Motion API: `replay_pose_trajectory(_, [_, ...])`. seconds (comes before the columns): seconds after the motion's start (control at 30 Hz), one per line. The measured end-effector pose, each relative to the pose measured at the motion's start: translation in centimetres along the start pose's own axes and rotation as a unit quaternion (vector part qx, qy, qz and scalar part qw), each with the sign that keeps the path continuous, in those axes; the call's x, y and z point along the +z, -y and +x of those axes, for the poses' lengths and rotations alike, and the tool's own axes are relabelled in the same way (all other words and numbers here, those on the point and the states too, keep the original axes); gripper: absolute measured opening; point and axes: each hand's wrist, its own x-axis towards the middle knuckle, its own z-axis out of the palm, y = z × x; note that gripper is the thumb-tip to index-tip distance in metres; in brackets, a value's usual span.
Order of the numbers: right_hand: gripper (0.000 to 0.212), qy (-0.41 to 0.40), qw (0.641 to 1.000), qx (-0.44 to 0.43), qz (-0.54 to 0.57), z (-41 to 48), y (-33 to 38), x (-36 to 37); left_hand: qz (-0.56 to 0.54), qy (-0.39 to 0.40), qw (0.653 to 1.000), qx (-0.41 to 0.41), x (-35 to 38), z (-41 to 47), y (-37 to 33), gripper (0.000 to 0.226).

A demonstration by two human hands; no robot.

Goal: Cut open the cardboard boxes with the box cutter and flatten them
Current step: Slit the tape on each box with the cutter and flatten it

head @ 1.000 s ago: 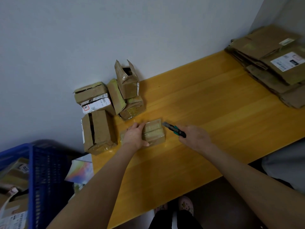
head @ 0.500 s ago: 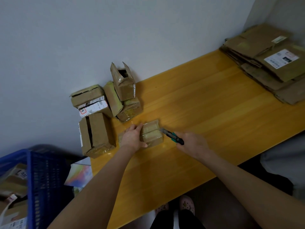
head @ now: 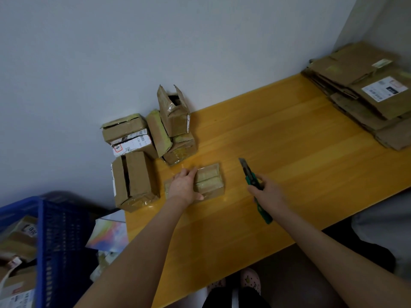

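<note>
We read little: a white label (head: 131, 144) on a box beyond the left grip (head: 185, 185) shows barcodes, a red-framed mark and digits like "130 551". The label (head: 385, 88) on the flattened cardboard stack is illegible.

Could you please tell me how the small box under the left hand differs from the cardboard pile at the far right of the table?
The small box is still box-shaped and taped; the cardboard pile is flattened sheets. The box lies alone under the left hand; the pile is stacked untouched. Both are brown cardboard.

Left hand (head: 185, 187) covers the small box's (head: 209, 182) near-left part; flattened cardboard stack (head: 369, 94) and blue crate (head: 55, 245) cropped by frame edges.
</note>
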Motion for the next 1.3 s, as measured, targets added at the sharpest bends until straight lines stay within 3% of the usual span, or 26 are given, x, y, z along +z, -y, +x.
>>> replay_pose_trajectory(0.13, [0.04, 0.035, 0.992, 0.075, 0.095, -0.2, 0.6, 2.1, 0.016, 0.003, 1.0, 0.002, 0.0, 0.0, 0.2, 0.101])
replay_pose_trajectory(0.3, [0.038, 0.032, 0.991, 0.056, 0.118, -0.1, 2.2, 3.0, 0.012, -0.012, 0.999, 0.031, 0.5, -0.3, -1.4, 0.105])
replay_pose_trajectory(0.4, [0.036, 0.035, 0.997, 0.001, 0.064, 0.2, 2.9, 3.1, 0.033, -0.014, 0.998, 0.044, 1.0, -0.7, -1.3, 0.119])
replay_pose_trajectory(0.5, [0.038, 0.017, 0.991, -0.088, -0.094, 0.6, 3.4, 2.5, 0.038, -0.02, 0.999, 0.021, 0.8, -1.2, 1.3, 0.122])
replay_pose_trajectory(0.63, [0.047, 0.067, 0.914, -0.208, -0.341, 0.4, 4.9, 2.4, -0.012, -0.023, 1.0, 0.009, 0.7, -1.9, 3.7, 0.104])
replay_pose_trajectory(0.8, [0.046, 0.095, 0.83, -0.293, -0.466, -0.2, 6.6, 3.2, -0.091, -0.035, 0.995, -0.012, 1.0, -2.2, 3.8, 0.1])
replay_pose_trajectory(1.07, [0.045, 0.069, 0.736, -0.359, -0.57, -0.1, 8.5, 4.4, -0.098, -0.034, 0.994, -0.035, 1.4, -2.4, 3.7, 0.098])
replay_pose_trajectory(1.3, [0.051, 0.055, 0.681, -0.4, -0.611, -0.1, 9.3, 5.4, -0.099, -0.032, 0.994, -0.044, 1.2, -2.4, 3.5, 0.096])
